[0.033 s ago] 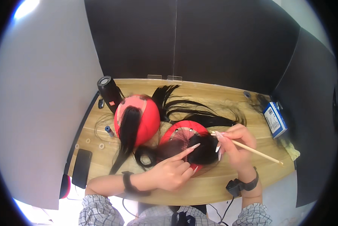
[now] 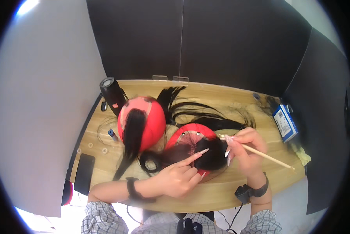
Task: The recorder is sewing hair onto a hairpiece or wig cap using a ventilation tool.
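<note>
On the table, a red dome-shaped head form (image 2: 194,128) carries a pale net cap with black hair (image 2: 211,156) spread over it. My left hand (image 2: 179,179) rests at its near side. The index finger lies stretched out on the hair, while the other fingers are partly curled and the thumb is hidden. At the form's right side, my right hand (image 2: 247,150) is closed round a slim pale wooden stick (image 2: 266,156). One end of the stick is by the hair, too small to make out; the other points to the lower right.
A second red head form (image 2: 155,124) with a black hair lock stands left, touching long black hair (image 2: 206,121) behind. Around the edges are a black cylindrical speaker (image 2: 112,95), a dark phone (image 2: 84,173), small rings (image 2: 105,151) and a blue-white box (image 2: 285,123). Dark panels (image 2: 237,43) enclose the table.
My right hand and the stick have shifted very slightly to the right. My left hand keeps its place on the hair.
</note>
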Demonstrator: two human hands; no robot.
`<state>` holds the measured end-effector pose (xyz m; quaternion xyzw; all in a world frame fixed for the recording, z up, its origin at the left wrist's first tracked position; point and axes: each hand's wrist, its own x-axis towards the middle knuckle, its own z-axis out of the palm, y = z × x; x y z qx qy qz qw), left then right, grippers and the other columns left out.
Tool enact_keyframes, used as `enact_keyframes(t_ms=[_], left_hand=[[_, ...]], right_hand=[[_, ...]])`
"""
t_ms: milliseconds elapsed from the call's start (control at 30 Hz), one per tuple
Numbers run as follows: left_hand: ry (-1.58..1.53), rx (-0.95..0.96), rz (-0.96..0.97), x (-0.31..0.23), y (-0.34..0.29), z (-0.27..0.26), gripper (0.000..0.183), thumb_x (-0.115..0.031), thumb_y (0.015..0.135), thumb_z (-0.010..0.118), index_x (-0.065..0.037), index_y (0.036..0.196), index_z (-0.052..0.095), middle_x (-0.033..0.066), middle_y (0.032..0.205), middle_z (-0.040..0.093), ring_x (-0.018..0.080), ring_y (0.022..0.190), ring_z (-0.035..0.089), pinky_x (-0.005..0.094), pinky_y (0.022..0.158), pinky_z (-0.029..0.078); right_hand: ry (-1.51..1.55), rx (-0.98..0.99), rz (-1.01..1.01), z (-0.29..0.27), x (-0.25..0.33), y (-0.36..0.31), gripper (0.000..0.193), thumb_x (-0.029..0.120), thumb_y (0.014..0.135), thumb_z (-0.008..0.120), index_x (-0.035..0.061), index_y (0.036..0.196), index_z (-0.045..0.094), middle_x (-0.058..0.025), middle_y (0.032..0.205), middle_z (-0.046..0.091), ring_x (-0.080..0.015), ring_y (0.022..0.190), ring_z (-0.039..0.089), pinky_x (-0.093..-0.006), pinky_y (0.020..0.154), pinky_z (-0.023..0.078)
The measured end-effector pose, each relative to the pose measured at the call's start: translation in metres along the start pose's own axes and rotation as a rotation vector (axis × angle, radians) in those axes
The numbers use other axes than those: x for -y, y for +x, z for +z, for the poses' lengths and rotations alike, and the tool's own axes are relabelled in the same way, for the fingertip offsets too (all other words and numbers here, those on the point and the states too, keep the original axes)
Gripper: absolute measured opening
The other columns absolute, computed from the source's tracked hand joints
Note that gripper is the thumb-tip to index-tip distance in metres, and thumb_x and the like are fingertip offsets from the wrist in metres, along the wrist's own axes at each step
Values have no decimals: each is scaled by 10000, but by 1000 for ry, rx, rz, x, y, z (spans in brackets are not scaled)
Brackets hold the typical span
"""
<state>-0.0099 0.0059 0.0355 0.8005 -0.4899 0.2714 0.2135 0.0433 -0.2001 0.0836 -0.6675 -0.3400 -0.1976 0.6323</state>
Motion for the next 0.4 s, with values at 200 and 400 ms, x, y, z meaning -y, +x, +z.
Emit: enact_keyframes(t_ms=[200, 400], left_hand=[[53, 56, -42, -3, -3, 1, 135, -24, 759, 602, 23, 650, 537, 32, 554, 358, 162, 463, 439, 534, 1086, 404], [98, 51, -84, -3, -6, 6, 90, -21, 721, 614, 31, 669, 563, 23, 559, 337, 152, 485, 416, 553, 1054, 432]], right_hand=[[-31, 24, 97, 4, -6, -2, 112, -67, 785, 718, -9, 862, 661, -105, 767, 639, -139, 645, 600, -246, 588, 461], [-108, 172, 22, 0, -11, 4, 118, -45, 774, 721, 11, 862, 666, -104, 777, 650, -170, 681, 603, -275, 618, 467]])
